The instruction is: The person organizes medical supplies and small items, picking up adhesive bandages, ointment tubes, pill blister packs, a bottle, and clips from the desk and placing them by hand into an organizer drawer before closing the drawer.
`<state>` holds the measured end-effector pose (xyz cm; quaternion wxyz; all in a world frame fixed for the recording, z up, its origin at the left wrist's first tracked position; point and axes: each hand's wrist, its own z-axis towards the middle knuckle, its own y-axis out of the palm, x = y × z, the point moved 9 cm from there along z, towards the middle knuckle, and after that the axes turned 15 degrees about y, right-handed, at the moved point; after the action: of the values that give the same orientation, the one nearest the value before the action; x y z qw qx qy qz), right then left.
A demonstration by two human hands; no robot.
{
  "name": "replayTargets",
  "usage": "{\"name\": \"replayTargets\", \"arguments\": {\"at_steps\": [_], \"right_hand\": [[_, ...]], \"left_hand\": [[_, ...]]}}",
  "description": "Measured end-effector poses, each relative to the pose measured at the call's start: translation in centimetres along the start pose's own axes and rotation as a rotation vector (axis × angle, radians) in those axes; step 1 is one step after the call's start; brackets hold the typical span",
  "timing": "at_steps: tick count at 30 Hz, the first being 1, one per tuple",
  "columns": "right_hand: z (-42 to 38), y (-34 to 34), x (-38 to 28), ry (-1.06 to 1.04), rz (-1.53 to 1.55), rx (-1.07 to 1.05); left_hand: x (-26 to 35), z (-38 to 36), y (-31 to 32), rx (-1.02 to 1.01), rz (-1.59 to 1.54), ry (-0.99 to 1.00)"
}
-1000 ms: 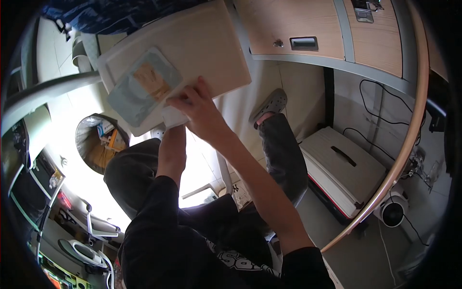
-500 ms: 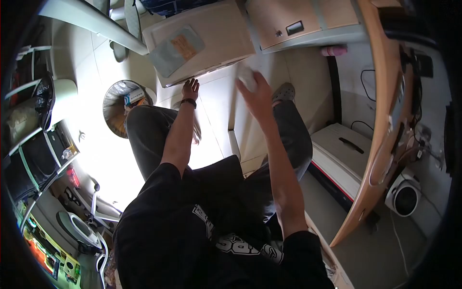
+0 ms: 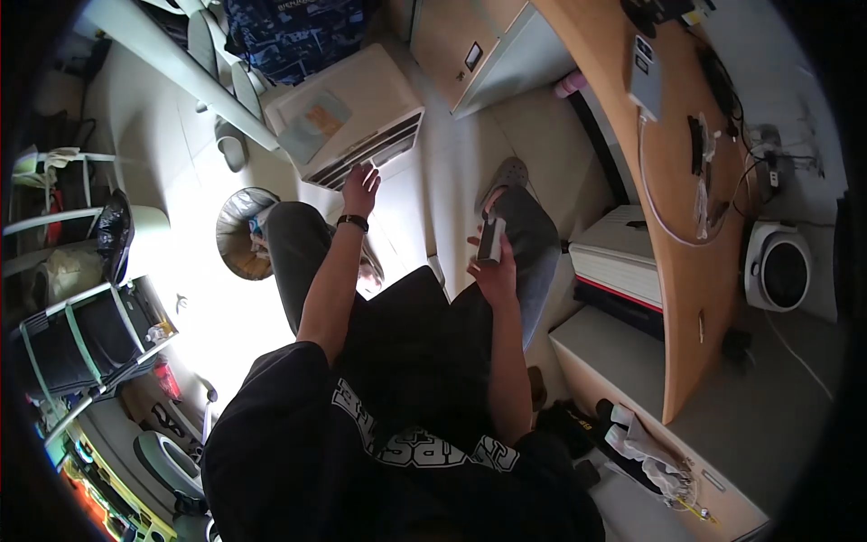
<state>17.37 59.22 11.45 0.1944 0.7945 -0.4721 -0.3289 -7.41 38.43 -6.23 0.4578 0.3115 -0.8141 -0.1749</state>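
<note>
My right hand (image 3: 497,271) is closed around a small rectangular block-like object (image 3: 490,240), with a dark grey long face and paler sides, held above my right thigh. What kind of thing it is I cannot tell. My left hand (image 3: 361,190), with a dark band at the wrist, has its fingers apart and the fingertips right at the front edge of a pale low cabinet (image 3: 384,86). Dark horizontal gaps run along that cabinet's front. A translucent flat packet (image 3: 314,125) with an orange-brown patch lies on its top.
A lined waste bin (image 3: 237,239) stands left of my left knee. The wooden desk (image 3: 623,117) curves along the right, with cables and a white charger-like block (image 3: 645,77) on it. A blue patterned bag (image 3: 293,36) sits behind the cabinet; a metal rack (image 3: 81,298) is at left.
My right hand has come down and back from beside the cabinet with the object, which showed as a pale blur before. My left hand stays at the cabinet's edge, where more dark gaps show.
</note>
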Motion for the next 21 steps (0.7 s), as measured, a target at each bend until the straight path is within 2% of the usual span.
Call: {"name": "replayTargets", "arguments": {"at_steps": [3,4,5,7,8,9,10,12,13,15,16,17,19,21], "right_hand": [[1.0,-1.7,1.1,-0.027,-0.083,0.11],[0.8,-1.9,1.2,-0.06,-0.118,0.116],[0.7,-2.1,1.0,-0.098,-0.157,0.121],[-0.1,-1.3,1.1,-0.101,-0.13,0.09],[-0.3,-1.1,1.2,-0.124,-0.122,0.043],[-0.5,-1.3,1.5,-0.145,-0.11,0.001],[-0.3,-1.4,2.1,-0.038,0.08,-0.057],[-1.7,-1.4,1.7,-0.091,0.001,0.057],[-2.4,-1.1,1.6,-0.114,-0.035,0.114],[-2.1,-2.2,1.9,-0.165,-0.103,0.121],[-2.1,-2.3,2.0,-0.176,-0.111,0.123],[-1.9,-2.2,2.1,-0.185,-0.127,0.126],[-1.7,-0.7,1.7,-0.161,-0.129,0.12],[-1.3,0.2,2.1,-0.102,-0.171,0.153]], "left_hand": [[0.0,3.1,-0.8,-0.333,0.139,0.137],[1.9,0.8,0.5,-0.119,0.044,0.026],[1.2,2.9,-0.3,-0.328,0.054,0.105],[-0.8,5.9,-2.9,-0.157,0.003,-0.01],[-2.1,8.6,-4.3,-0.268,0.229,0.065],[-0.6,5.0,-1.8,-0.108,0.095,-0.042],[-1.0,5.6,-1.7,-0.121,0.099,-0.04],[0.1,4.6,0.7,-0.176,0.175,0.027],[0.5,3.9,1.4,0.015,0.055,-0.026],[-0.2,6.2,0.4,0.014,-0.043,0.012],[-0.9,6.8,-0.3,0.12,-0.105,-0.031],[-0.8,7.1,0.0,0.006,-0.088,0.069],[-1.9,6.7,-0.1,0.027,-0.201,0.062],[-4.9,8.5,-2.6,0.03,-0.168,0.056]]}}
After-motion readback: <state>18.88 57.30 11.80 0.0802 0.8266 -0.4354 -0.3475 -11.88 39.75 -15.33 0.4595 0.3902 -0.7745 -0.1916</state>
